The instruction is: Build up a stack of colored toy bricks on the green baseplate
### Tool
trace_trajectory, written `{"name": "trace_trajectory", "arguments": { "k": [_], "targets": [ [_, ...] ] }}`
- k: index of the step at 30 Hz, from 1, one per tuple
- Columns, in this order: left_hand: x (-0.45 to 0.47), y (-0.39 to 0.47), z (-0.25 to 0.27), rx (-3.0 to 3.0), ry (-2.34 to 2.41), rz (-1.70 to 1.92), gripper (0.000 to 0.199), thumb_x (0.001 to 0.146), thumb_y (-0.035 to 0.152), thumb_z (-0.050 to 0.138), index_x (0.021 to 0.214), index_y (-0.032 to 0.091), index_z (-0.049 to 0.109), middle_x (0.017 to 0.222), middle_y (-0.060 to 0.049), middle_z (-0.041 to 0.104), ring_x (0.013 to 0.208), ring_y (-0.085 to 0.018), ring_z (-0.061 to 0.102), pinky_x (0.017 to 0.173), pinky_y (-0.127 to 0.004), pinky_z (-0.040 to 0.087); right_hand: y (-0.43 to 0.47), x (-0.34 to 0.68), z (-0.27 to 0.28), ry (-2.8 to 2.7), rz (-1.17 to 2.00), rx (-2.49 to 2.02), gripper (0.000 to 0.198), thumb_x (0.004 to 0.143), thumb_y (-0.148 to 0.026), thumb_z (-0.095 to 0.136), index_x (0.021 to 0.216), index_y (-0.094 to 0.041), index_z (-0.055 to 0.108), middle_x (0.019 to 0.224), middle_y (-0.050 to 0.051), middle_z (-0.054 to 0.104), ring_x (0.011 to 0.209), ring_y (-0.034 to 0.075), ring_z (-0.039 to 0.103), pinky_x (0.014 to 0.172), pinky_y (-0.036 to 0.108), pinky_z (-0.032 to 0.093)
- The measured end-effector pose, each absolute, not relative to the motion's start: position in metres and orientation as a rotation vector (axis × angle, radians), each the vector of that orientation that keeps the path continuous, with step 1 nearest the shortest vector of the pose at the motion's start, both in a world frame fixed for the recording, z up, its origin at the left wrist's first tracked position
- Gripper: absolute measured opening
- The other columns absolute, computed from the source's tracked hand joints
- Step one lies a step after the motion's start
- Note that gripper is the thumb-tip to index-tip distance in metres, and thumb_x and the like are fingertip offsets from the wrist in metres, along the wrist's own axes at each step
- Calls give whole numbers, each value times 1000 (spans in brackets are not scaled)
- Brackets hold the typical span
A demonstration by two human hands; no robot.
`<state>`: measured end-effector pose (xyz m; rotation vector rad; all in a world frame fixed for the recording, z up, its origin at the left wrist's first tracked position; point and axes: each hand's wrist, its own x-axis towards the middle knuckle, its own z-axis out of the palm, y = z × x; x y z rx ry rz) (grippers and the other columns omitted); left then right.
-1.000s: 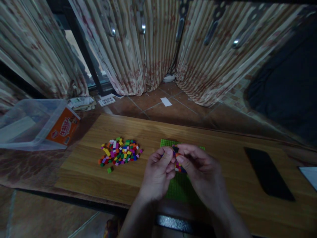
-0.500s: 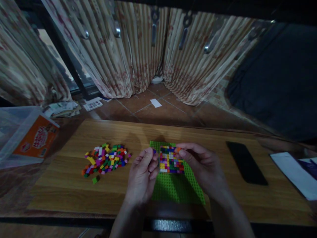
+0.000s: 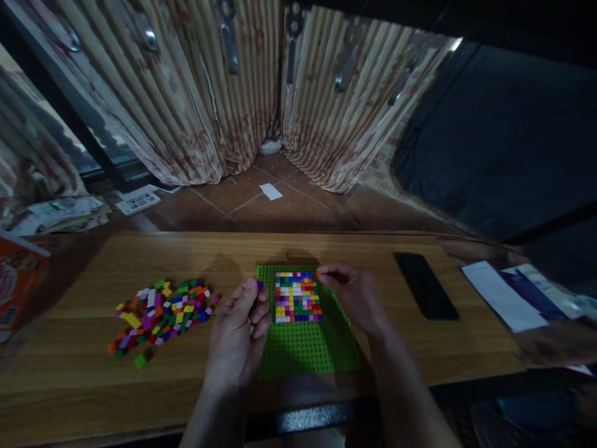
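Note:
A green baseplate (image 3: pixel 308 348) lies on the wooden table, with a square block of multicoloured toy bricks (image 3: pixel 298 298) pressed onto its upper part. At the top right corner of that block, my right hand (image 3: pixel 352 292) pinches a small orange brick (image 3: pixel 319 273); whether the brick touches the plate I cannot tell. My left hand (image 3: pixel 240 330) is closed beside the plate's left edge, a small dark blue brick (image 3: pixel 260 285) between thumb and forefinger. Something yellowish shows among its curled fingers, too small to name.
Loose bricks in many colours (image 3: pixel 168 311) are heaped on the table (image 3: pixel 84 348) at the left, one green brick (image 3: pixel 141 359) apart in front. A black phone-like slab (image 3: pixel 425 285) and white paper (image 3: pixel 504 295) lie rightward. An orange-labelled box (image 3: pixel 21 280) stands far left.
The view has swung right, so everything sits further left. My right hand has drawn back to the right, uncovering the block's upper right corner. Both hands keep their bricks.

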<state>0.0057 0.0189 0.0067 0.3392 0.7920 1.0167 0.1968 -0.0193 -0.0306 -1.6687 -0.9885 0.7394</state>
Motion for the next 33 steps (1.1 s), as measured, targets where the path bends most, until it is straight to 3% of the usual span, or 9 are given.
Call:
{"name": "trace_trajectory", "arguments": {
  "k": [14,23,33],
  "targets": [
    [2,19,7,363,816,995,28,64,23,81,73,12,57,65,4,51,45,0,31,34,-9,23,-9,192,-37,-871,814,-1584,17,65,-35,75,74,-21,74,77,2,74,74,18,66,73,33,51],
    [5,18,4,364,814,996,31,61,23,83,74,12,57,65,4,50,45,0,30,33,-10,22,-9,193,-36,-969,783,-1640,15,70,-33,69,76,-20,74,77,2,74,74,18,66,71,31,51],
    [8,15,-1,368,785,999,29,62,25,83,74,11,60,66,4,53,45,0,31,35,-11,20,-15,196,-34,-908,776,-1603,26,66,-34,75,88,-21,75,90,5,76,83,20,69,80,37,53]
  ]
}}
